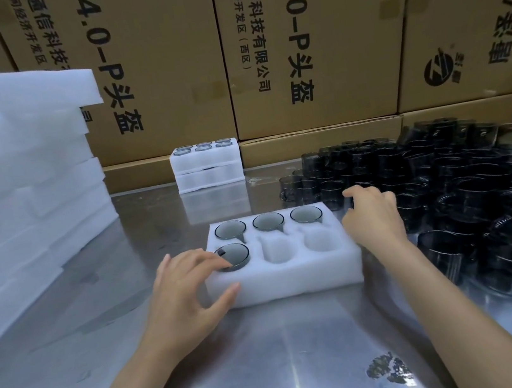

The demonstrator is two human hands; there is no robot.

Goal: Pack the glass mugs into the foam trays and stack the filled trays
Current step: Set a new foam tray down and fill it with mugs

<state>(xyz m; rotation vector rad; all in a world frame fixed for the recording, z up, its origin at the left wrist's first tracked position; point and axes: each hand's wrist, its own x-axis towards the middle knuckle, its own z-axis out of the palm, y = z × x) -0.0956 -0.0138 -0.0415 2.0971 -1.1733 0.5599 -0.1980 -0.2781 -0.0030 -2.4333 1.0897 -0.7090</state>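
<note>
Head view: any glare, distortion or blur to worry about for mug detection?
Head view: the steel table throws bright streaks of glare near the bottom; wide-angle bending tilts the cardboard boxes at the edges; the loose dark mugs merge into one low-contrast mass; the foam tray and both hands are sharp.

Smoky grey glass mugs (446, 185), white foam tray (283, 272), brown cartons (307, 36) with black print

A white six-pocket foam tray (280, 276) lies near centre, holding four upright smoky grey glass mugs (268, 221); loose mugs (466, 189) crowd right; two filled trays (207, 164) stack far behind.
</note>
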